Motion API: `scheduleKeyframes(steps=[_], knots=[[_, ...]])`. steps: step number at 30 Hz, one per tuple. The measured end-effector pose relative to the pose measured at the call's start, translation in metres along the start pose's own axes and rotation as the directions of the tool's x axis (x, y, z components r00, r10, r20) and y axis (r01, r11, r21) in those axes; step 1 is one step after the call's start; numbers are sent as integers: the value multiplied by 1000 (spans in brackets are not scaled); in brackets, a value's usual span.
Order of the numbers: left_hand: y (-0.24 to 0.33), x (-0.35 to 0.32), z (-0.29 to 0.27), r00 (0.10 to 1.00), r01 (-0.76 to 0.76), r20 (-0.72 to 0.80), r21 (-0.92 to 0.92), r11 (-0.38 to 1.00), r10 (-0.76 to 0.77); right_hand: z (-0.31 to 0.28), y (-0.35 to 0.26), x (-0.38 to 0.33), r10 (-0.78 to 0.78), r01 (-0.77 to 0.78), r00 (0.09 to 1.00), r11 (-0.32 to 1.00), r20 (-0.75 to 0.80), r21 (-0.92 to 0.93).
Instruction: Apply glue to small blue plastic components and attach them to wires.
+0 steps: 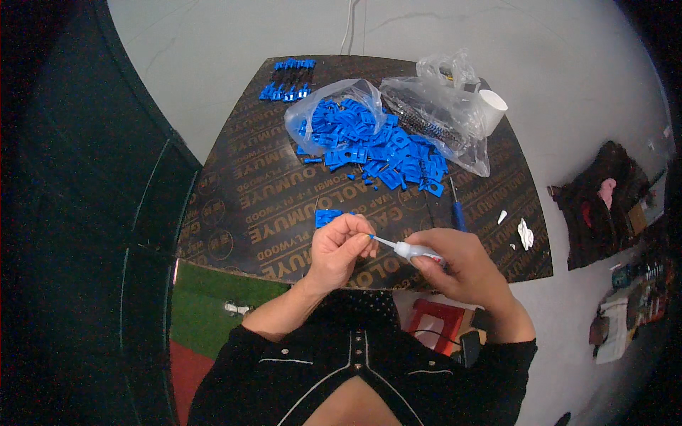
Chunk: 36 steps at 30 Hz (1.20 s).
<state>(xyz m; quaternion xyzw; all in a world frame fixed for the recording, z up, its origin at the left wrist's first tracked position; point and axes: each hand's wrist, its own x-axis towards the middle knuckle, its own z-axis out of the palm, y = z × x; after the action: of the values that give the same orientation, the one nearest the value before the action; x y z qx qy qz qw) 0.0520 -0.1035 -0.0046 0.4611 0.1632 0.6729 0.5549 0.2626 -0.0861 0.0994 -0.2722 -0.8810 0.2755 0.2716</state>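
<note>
My right hand is closed around a small glue bottle, translucent with a long thin nozzle pointing left. The nozzle tip reaches a small blue piece pinched between the thumb and fingertips of my left hand. Most of that piece is covered by my fingers, so its shape cannot be made out. Just beyond my left hand, a flat blue plastic part lies on the dark table. A blue-handled screwdriver-like tool lies beyond my right hand.
A heap of blue plastic parts spills from a clear bag. Right of it are a bag of dark, coil-like pieces and a white cup. Finished-looking blue-and-black rows lie far left. A white cap and crumpled tissue lie right.
</note>
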Motion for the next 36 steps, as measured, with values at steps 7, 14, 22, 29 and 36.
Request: scheduleKeyframes(steps=[7, 14, 22, 29, 36], knots=[[0, 0, 0, 1000, -2, 4, 30, 1000, 2, -7, -4, 5, 27, -27, 998, 1000, 61, -11], [0, -1, -1, 1000, -4, -3, 56, 998, 5, -14, -9, 11, -8, 14, 996, 998, 88, -66], [-2, -2, -3, 1000, 8, -3, 63, 998, -8, -16, -11, 13, 28, -20, 995, 996, 100, -83], [-1, -1, 1, 999, 37, -15, 5, 999, -36, -14, -8, 12, 43, -38, 993, 998, 113, -41], [-1, -1, 4, 989, 142, -2, -242, 960, -147, -9, -3, 8, 60, -63, 993, 998, 105, 27]])
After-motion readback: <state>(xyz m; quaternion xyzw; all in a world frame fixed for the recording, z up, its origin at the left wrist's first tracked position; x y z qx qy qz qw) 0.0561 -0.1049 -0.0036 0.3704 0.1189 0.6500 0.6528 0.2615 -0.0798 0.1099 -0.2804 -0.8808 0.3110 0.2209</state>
